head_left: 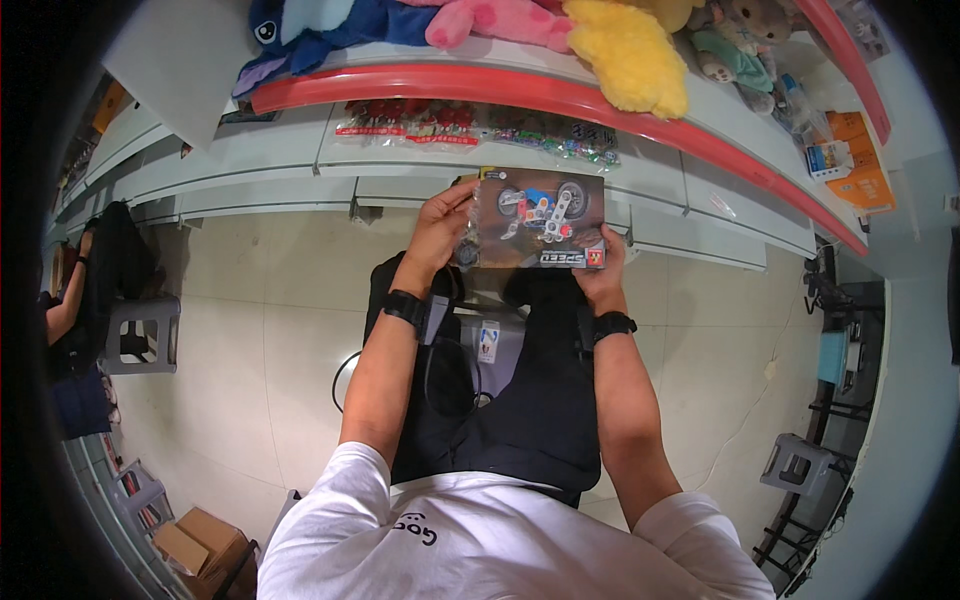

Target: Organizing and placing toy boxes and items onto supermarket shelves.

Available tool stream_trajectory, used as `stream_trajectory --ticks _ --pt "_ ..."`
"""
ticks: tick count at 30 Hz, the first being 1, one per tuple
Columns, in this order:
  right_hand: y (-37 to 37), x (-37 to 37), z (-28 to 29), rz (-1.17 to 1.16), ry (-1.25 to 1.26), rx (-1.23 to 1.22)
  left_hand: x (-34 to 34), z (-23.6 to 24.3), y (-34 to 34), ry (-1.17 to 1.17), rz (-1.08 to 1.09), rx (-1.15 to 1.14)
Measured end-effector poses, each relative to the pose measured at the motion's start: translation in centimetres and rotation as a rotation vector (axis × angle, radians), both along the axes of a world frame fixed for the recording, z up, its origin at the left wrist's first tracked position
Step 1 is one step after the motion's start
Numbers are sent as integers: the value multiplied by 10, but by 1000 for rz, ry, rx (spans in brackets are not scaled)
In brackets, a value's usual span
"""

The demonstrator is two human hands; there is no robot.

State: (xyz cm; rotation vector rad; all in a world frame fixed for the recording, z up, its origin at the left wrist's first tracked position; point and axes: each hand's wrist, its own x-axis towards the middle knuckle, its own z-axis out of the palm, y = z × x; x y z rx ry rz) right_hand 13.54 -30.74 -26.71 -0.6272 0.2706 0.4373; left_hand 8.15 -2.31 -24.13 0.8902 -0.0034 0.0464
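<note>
Both of my hands hold up a rectangular toy kit package (522, 222) in front of my knees, just off the shelf edge. Its brown face is printed with a toy motorcycle in blue, grey and red. My left hand (437, 228) grips the left edge, fingers curled around it. There a crinkled clear plastic bag (468, 243) shows, with something dark and round inside; I cannot tell whether it is part of the package. At the lower right corner, my right hand (606, 272) is closed on the edge, some fingers hidden behind.
A white shelf with a red front edge (420, 84) spans ahead, carrying plush toys (630, 60). Clear bags of small colourful parts (430, 122) lie below it. Orange boxes (858, 160) stand right. At left, another person's arm (68, 300) appears by a grey stool (142, 335).
</note>
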Motion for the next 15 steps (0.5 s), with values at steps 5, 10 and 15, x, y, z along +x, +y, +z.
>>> stream_trajectory --ticks 5,10,15 --pt "13 -4 15 -48 99 -54 7 -25 -5 28 205 431" --pt "10 -4 12 -45 93 -73 9 -26 -9 106 301 739" --pt "17 -7 20 -46 89 -83 8 -19 -14 -47 545 706"
